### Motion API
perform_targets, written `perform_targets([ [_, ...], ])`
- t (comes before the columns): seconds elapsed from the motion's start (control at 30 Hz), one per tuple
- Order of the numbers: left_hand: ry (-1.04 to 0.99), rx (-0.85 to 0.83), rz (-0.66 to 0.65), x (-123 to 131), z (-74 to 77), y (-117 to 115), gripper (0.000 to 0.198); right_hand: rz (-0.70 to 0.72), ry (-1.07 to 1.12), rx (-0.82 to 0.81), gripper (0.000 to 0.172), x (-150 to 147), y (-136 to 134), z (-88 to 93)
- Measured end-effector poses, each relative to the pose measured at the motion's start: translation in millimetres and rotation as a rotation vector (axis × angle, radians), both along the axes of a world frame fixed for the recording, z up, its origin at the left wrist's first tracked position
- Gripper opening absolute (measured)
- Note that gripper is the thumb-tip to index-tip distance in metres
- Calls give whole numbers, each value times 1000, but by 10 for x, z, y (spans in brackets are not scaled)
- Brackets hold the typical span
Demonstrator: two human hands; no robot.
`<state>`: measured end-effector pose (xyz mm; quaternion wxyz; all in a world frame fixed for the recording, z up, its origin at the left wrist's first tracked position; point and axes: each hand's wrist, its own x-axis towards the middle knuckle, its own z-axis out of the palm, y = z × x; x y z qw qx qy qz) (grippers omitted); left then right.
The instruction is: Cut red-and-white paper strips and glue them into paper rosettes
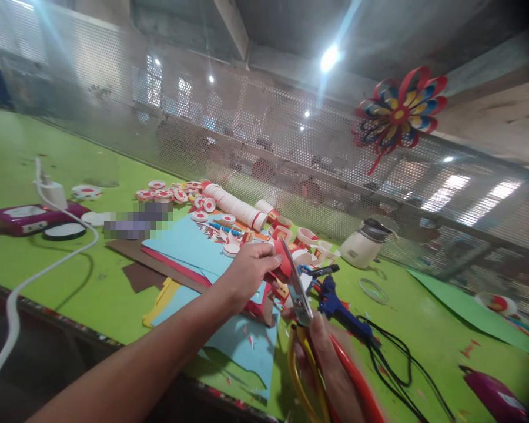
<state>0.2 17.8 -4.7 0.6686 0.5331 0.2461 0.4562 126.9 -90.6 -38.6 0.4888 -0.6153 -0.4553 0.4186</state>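
My left hand (253, 270) pinches a piece of red paper (283, 256) between thumb and fingers. In my right hand (330, 352) are scissors (300, 296) with one yellow and one red handle, their blades pointing up and away from me. The blades lie against the right side of the red paper. How far they are open I cannot tell. Beneath my left hand are blue paper sheets (180, 241) on a stack with red and brown sheets. Several paper rings and cups (307, 237) in white and red stand just beyond my hands.
A blue glue gun (341, 311) with a black cord lies right of the scissors. Behind are a white paper roll (233, 202) and a beige jug (362, 244). A purple power strip (22, 220) with a white cable is at left. A mesh screen (255, 153) borders the green table (114, 294).
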Motion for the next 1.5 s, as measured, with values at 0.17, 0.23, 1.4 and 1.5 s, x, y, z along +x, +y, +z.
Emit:
perform_targets([
  [0.17, 7, -4, 14, 12, -15, -1, 18, -46, 58, 15, 49, -37, 1, -10],
  [0.23, 15, -2, 5, 13, -22, -5, 18, -62, 61, 4, 50, -28, 6, -19],
  [1.4, 286, 10, -516, 45, -104, -45, 12, 142, -52, 348, 31, 276, 120, 133],
  [1.5, 224, -64, -416, 81, -134, -29, 19, 120, -109, 367, 29, 244, 114, 132],
])
